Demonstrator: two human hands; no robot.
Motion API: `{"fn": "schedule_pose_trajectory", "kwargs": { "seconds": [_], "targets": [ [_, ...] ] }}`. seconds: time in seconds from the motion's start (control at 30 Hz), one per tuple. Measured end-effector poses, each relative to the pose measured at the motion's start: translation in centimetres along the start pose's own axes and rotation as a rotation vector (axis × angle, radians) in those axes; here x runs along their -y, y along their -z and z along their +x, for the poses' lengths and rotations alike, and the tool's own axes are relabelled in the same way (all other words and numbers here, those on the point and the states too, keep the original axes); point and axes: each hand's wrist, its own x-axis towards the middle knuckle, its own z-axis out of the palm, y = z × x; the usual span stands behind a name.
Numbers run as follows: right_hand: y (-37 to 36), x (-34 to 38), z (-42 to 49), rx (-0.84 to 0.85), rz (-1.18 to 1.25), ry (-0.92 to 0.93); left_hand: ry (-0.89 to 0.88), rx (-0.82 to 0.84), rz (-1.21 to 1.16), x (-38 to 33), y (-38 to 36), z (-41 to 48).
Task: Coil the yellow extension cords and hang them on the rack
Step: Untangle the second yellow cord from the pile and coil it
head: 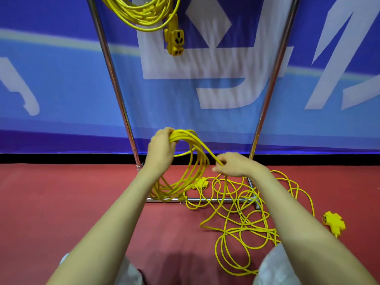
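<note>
Our left hand [162,149] grips yellow cord loops [191,171] before the shiny metal rack [121,103], our right hand [232,164] pinches the loose strand [207,150] (let's keep loops even).

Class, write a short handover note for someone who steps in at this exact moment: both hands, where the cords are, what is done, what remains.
Left hand grips the top of the part-made coil, held up in front of the rack.
Right hand pinches the feed strand running to that coil.
Done: one hung coil, with its socket block, hangs at the top of the rack.
Left: loose cord lies tangled on the red floor across the rack's base bar; wind it in, then hang the coil.
</note>
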Motion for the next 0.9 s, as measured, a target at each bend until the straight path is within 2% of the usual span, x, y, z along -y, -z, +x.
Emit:
{"fn": "schedule_pose_trajectory", "kwargs": {
  "seconds": [0.07, 0.17, 0.2, 0.27, 0.37, 0.53, 0.7, 0.83, 0.9],
  "targets": [
    [-0.4, -1.1, 0.1, -0.027, 0.102, -0.027, 0.047, -0.061, -0.073, 0.7, 1.2, 0.7],
    [0.1, -1.2, 0.0, -0.324, 0.455, 0.039, 0.023, 0.032, -0.130, 0.6, 1.7, 0.4],
    [0.5, -0.8, 0.0, -0.409, 0.505, 0.070, 0.004, 0.090, -0.127, 0.5, 1.5, 0.1],
    [1.1, 0.1, 0.0, -0.496, 0.436, 0.138, -0.028, 0.172, -0.139, 0.6, 0.9, -0.4],
    [1.0, 1.1, -0.1, -0.473, 0.241, 0.256, -0.037, 0.211, -0.167, 0.4, 0.4, -0.9],
    [0.2, 2.7, -0.2, -0.382, 0.225, 0.366, -0.104, 0.305, -0.181, -0.1, -0.4, -1.8],
    [0.0, 2.9, -0.1, -0.350, 0.210, 0.287, -0.154, 0.390, -0.192, -1.5, -1.4, -3.1],
    [-0.6, 2.9, 0.3, -0.285, 0.005, 0.222, -0.198, 0.406, -0.195, -2.4, -2.0, -3.5],
    [-0.5, 2.9, 0.1, -0.283, 0.094, 0.194, -0.160, 0.397, -0.208, -2.4, -2.0, -3.5]
  ]
}}
